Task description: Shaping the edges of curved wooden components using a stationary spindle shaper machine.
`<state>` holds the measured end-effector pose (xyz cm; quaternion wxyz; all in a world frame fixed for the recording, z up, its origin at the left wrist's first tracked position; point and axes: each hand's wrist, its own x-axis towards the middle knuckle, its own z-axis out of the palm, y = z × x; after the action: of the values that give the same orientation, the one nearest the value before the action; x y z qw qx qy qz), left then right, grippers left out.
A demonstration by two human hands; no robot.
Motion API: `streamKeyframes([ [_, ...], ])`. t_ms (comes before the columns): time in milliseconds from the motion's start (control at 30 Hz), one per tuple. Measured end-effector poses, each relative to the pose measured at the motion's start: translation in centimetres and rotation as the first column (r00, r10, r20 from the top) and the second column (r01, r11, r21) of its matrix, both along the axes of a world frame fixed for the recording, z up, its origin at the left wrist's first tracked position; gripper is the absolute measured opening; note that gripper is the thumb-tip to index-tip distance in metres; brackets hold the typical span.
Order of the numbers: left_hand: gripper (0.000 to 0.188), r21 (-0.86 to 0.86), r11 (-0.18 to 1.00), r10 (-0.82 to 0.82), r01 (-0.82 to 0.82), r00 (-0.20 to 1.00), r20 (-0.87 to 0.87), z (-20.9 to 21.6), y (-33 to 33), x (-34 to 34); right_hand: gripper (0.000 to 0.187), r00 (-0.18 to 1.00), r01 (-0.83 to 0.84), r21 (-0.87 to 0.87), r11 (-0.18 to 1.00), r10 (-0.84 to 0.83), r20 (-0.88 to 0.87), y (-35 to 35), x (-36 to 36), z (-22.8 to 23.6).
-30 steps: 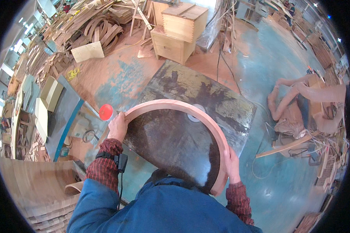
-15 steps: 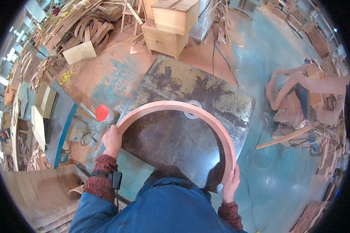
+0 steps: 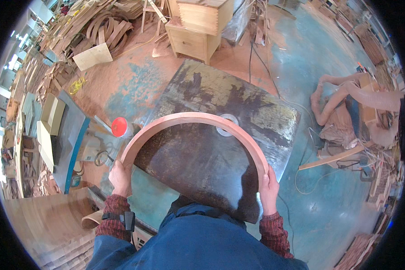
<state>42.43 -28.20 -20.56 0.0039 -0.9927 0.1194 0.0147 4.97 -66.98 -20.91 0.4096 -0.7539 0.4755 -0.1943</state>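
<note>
A curved wooden arch [image 3: 189, 118], pale reddish and bent into a half ring, spans the space between my hands over a worn metal machine table [image 3: 202, 157]. My left hand [image 3: 120, 178] is closed around its left end. At the other end, my right hand [image 3: 269, 190] grips the wood with the thumb along its face. The bow of the arch points away from me. A round pale disc [image 3: 227, 125] is set in the tabletop, just beyond the arch's rim.
A white bucket with a red top [image 3: 120, 127] stands left of the table. Wooden drawer units [image 3: 191, 42] are beyond it. A ribbed dust hose [image 3: 373, 96] and a loose wooden strip [image 3: 335, 156] lie right. Left is a blue-edged panel [image 3: 72, 144]; cables cross the floor.
The arch has turned slightly, its left end coming nearer to me and its right end moving away. My left hand has shifted down and left, my right hand up.
</note>
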Motion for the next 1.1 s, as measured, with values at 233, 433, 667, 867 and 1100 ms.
streamKeyframes([
  [233,0.039,0.0,0.992,0.125,-0.125,0.992,-0.015,0.1,3.7,-1.3,0.041,0.968,-0.196,-0.186,0.963,0.16,-0.192,-2.6,5.4,-1.3],
  [433,0.044,-0.027,0.978,0.209,-0.208,0.977,0.031,-0.8,7.0,-1.1,0.042,0.93,-0.332,-0.318,0.888,0.251,-0.268,-3.7,12.0,-1.7],
  [667,0.043,-0.057,0.955,0.297,-0.292,0.949,0.108,-1.5,9.0,0.4,0.043,0.873,-0.467,-0.409,0.784,0.337,-0.351,-4.5,20.6,-1.7],
  [867,0.034,-0.108,0.945,0.323,-0.309,0.934,0.155,-3.2,8.8,5.3,0.034,0.883,-0.469,-0.555,0.687,0.339,-0.325,-6.5,28.5,-3.2],
  [1100,0.028,-0.173,0.931,0.35,-0.321,0.92,0.178,-2.1,5.7,8.0,0.017,0.837,-0.546,-0.546,0.636,0.438,-0.328,-10.9,32.0,0.2],
])
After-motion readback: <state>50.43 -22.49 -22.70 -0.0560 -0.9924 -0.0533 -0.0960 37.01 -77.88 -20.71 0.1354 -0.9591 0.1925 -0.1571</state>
